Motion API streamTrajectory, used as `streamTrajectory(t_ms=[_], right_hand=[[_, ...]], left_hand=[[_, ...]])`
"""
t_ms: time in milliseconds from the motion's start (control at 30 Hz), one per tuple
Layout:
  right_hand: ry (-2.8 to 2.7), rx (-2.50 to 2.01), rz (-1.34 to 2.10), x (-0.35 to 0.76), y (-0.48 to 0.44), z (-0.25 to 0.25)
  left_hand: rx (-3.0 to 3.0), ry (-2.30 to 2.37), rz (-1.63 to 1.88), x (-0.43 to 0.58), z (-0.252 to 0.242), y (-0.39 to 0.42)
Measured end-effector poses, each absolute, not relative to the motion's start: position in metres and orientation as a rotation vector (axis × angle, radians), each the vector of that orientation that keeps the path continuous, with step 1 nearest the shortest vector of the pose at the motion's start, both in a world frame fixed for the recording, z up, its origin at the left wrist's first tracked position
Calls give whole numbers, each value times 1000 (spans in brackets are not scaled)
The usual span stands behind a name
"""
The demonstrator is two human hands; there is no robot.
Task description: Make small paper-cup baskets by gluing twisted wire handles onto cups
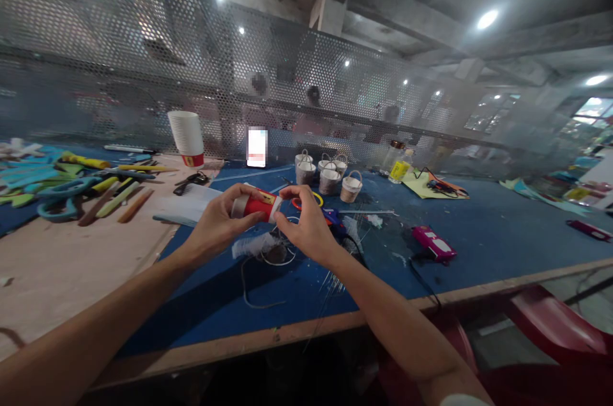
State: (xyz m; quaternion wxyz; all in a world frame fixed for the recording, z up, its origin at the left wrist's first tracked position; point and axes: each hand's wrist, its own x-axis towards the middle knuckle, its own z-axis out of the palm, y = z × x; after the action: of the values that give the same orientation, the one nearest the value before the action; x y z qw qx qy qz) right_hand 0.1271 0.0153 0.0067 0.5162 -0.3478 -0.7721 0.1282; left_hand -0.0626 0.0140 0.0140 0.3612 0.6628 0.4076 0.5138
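A red and white paper cup lies sideways between my two hands above the blue tabletop. My left hand is wrapped round its left part, thumb along the lower side. The fingers and thumb of my right hand grip its right end. Beneath the cup are crumpled clear plastic and a loop of pale cord. Just beyond my right hand lie a yellow and red ring-shaped handle and a dark blue tool with a cable, perhaps a glue gun.
Several small buckets with handles stand behind my hands. A stack of paper cups and a lit phone are farther left. Scissors and craft tools lie at left. A magenta device and bottles are right; perforated metal panels rise behind.
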Motion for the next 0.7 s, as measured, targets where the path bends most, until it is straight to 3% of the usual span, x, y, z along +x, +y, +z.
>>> streamTrajectory(t_ms=[700], right_hand=[[-1858, -834, 257, 127, 17, 5]], left_hand=[[1711, 1037, 1314, -64, 13, 15]])
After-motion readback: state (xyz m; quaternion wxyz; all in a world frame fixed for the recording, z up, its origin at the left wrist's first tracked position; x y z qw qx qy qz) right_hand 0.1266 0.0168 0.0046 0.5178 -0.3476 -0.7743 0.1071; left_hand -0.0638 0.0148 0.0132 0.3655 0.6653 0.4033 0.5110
